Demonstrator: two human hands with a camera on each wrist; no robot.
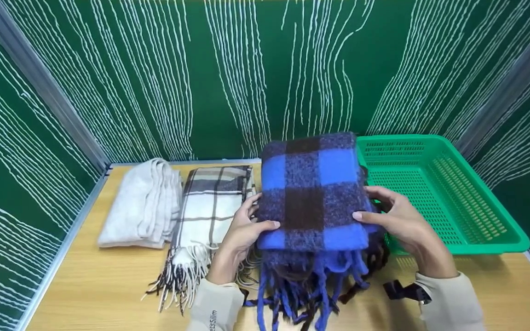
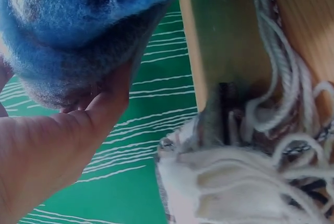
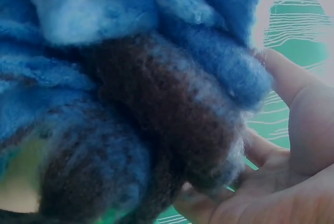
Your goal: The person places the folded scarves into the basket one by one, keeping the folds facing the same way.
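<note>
A folded blue and dark-brown checked scarf (image 1: 304, 197) with long twisted fringe is held between both hands above the table. On its left side my left hand (image 1: 239, 234) grips the edge, thumb on the front face. My right hand (image 1: 405, 223) holds the opposite side, thumb in front and fingers behind. Seen from the right wrist, thick fuzzy folds of the scarf (image 3: 172, 104) lie against the fingers. Just left of it, a folded white, grey and brown plaid scarf (image 1: 207, 207) lies with its fringe toward the front. Further left rests a folded pale grey-white cloth (image 1: 138, 207).
A green plastic basket (image 1: 499, 216) with slotted walls stands at the right of the wooden table (image 1: 76, 285), partly behind my right hand. Green panels (image 1: 274, 69) with white wavy lines enclose the back and sides.
</note>
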